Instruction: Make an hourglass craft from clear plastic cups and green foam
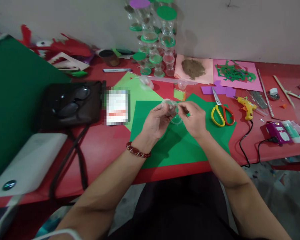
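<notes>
My left hand point(155, 121), with a beaded bracelet on its wrist, is closed around a small clear plastic cup point(167, 101). Close beside it, my right hand point(193, 118) has its thumb and fingers pinched together at the cup's right side. What that pinch holds is too small to make out. Just below the fingers shows a clear round plastic rim point(176, 122); whether it belongs to the held cup I cannot tell. Under both hands lies a green sheet point(180, 150).
Scissors point(221, 113), a yellow glue gun point(247, 107) and its cord are at the right. Stacked plastic cups point(150, 46) stand behind, near brown powder point(193, 68) and green paper scraps point(235, 71). A black bag point(75, 106) with glasses and a white device point(32, 160) lie left.
</notes>
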`<state>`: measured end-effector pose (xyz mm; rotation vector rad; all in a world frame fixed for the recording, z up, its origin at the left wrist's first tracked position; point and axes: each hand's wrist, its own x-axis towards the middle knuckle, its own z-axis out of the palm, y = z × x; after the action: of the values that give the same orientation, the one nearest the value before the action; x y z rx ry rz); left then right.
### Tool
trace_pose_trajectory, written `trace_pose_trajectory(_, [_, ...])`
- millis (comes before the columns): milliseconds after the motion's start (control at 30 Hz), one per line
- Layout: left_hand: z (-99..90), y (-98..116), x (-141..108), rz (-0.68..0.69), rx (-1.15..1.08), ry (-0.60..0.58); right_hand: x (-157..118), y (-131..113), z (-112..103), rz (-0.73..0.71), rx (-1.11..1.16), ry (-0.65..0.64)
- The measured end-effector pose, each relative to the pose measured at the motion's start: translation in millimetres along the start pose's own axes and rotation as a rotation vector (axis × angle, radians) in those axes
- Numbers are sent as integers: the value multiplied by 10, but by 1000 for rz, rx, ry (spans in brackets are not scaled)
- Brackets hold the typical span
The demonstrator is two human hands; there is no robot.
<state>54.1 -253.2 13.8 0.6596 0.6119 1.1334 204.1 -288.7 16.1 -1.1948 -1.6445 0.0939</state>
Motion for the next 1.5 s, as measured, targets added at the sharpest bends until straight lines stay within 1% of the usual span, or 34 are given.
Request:
trace_pose_trajectory(100, [-4, 9, 0, -12, 2, 9, 18, 5, -12, 30, -19, -18])
trace_pose_trajectory(233, [-22, 29, 2, -6, 1, 1, 58, -31, -70, 71, 75, -48])
trace_pose_trajectory(333, [-34, 45, 8, -24, -9, 7, 77, -77, -110, 87, 100, -66])
trace_pose_trajectory(433, [-35, 51, 19, -30, -3, 33, 78, -105, -125, 86, 120, -66])
trace_pose_trajectory(533, [-23, 50, 29, -30, -7, 44, 70, -103, -119, 48, 110, -54])
trace_pose_trajectory(633, [-10, 43, 28, -19, -30, -7, 59, -80, -111, -6, 86, -20])
trace_pose_trajectory(733, [1, 32, 15, -21, -1, -56, 49, -47, -112, -12, 40, -9])
trace_pose_trajectory(800, [15, 29, 4, 13, 59, -38, 40, -23, -112, -4, 0, -15])
trace_pose_trajectory(933, [62, 40, -17, 189, 161, 18, 20, 7, -91, -25, -45, -7])
trace_pose_trajectory(1000, [82, 48, -25, 213, 180, 15, 19, 7, -78, -20, -55, 14])
trace_pose_trajectory(1100, [85, 49, -29, 180, 173, -16, 37, -9, -73, 46, -35, 67])
trace_pose_trajectory(1167, [65, 47, -20, 156, 148, -39, 56, -30, -82, 112, 30, 86])
trace_pose_trajectory(1233, [31, 49, -3, 130, 118, -50, 72, -59, -94, 164, 120, 67])
trace_pose_trajectory(1300, [-9, 59, 19, 99, 98, -46, 80, -91, -106, 191, 181, 22])
trace_pose_trajectory(1367, [-45, 72, 36, 70, 81, -37, 81, -121, -117, 203, 201, -13])
trace_pose_trajectory(1500, [-79, 81, 42, 41, 58, -22, 72, -154, -128, 237, 236, -38])
